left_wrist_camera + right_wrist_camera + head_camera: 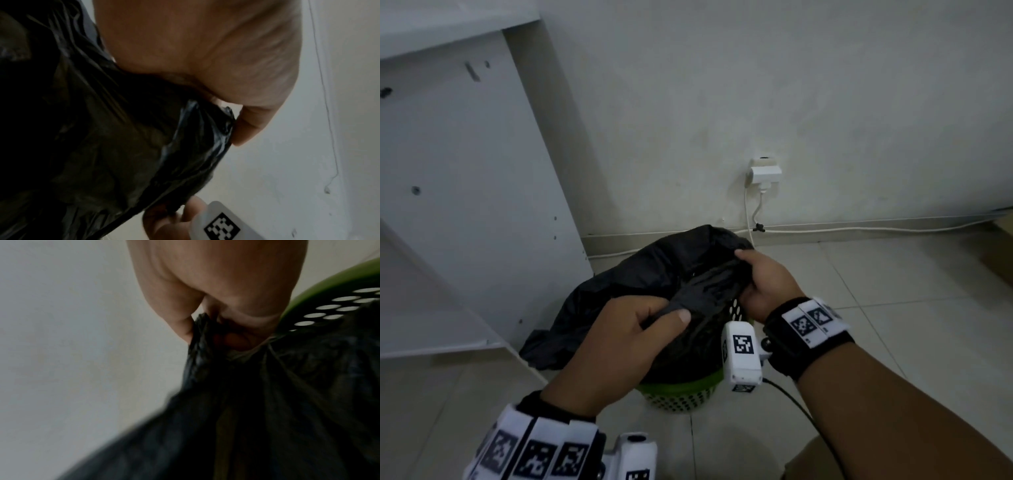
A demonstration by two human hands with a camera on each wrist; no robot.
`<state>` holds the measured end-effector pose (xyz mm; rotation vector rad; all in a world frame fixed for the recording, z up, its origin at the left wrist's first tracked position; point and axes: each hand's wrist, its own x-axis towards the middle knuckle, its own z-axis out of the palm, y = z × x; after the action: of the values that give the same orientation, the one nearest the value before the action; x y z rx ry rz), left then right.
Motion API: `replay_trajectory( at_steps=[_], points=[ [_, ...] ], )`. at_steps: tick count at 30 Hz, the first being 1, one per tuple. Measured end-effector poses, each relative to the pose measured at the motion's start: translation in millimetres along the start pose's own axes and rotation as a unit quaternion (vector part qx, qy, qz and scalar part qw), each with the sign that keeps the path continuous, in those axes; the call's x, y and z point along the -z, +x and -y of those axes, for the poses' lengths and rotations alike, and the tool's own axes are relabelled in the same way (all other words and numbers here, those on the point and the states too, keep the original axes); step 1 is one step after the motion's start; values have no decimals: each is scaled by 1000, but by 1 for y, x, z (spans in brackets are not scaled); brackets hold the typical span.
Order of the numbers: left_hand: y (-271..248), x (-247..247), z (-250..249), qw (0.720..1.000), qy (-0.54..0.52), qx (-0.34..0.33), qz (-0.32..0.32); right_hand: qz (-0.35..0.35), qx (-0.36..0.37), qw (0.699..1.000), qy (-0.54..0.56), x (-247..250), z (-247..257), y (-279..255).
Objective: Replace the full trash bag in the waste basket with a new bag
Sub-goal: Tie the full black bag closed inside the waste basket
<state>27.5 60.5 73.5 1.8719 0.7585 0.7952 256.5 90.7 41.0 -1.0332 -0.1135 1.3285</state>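
Observation:
A black trash bag (pixel 654 274) sits in a green perforated waste basket (pixel 681 394) on the tiled floor, its loose plastic spilling over the left side. My left hand (pixel 640 322) pinches a gathered fold of the bag (pixel 102 129) near the front. On the right side, my right hand (pixel 760 277) grips the bag's bunched edge (pixel 205 340), with the basket's rim (pixel 329 283) just behind it. The bag's contents are hidden.
A white wall (pixel 791 102) stands right behind the basket, with a plugged-in adapter (pixel 765 173) and a white cable (pixel 859 229) along its base. A white cabinet panel (pixel 465 188) rises at the left. Pale floor tiles (pixel 859 291) stretch to the right.

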Motion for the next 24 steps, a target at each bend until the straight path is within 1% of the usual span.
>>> replay_trajectory(
  at_steps=[2,3,4,5,6,7,8,9,10,11,13,14,16,17,18,20,22,24],
  points=[
    [0,3,-2,999,16,19,-33,-3,79,996,-39,-7,11,-5],
    [2,3,-6,997,26,29,-65,5,122,990,-77,-11,15,-10],
    [4,3,-8,994,30,46,-99,10,170,975,-144,-14,17,-15],
    [7,2,-9,990,24,65,-126,18,219,948,-229,-17,19,-21],
    [11,1,-9,986,14,82,-141,23,269,905,-328,-19,19,-27],
    [16,-1,-8,984,1,97,-147,33,309,855,-415,-19,17,-33],
    [22,-5,-5,983,-21,110,-148,50,340,807,-480,-19,12,-38],
    [27,-9,-2,981,-53,122,-143,70,359,774,-518,-17,6,-43],
    [31,-14,-1,978,-93,138,-130,88,371,755,-534,-15,0,-48],
    [34,-20,-1,972,-135,155,-115,108,378,748,-535,-13,-7,-54],
    [37,-27,-2,954,-213,181,-105,154,381,748,-521,-7,-18,-66],
    [37,-29,-1,946,-242,185,-109,175,392,736,-523,-4,-23,-70],
    [37,-31,1,932,-282,188,-127,195,430,689,-549,1,-30,-75],
    [36,-32,3,927,-293,189,-137,192,444,672,-561,3,-32,-75],
    [36,-33,6,923,-301,190,-146,182,448,669,-564,6,-34,-74],
    [35,-34,10,914,-322,194,-153,163,438,692,-550,11,-37,-72],
    [34,-33,12,908,-347,185,-144,164,435,704,-537,12,-38,-74],
    [33,-32,15,909,-355,168,-136,168,432,711,-528,11,-38,-76]
  ],
)
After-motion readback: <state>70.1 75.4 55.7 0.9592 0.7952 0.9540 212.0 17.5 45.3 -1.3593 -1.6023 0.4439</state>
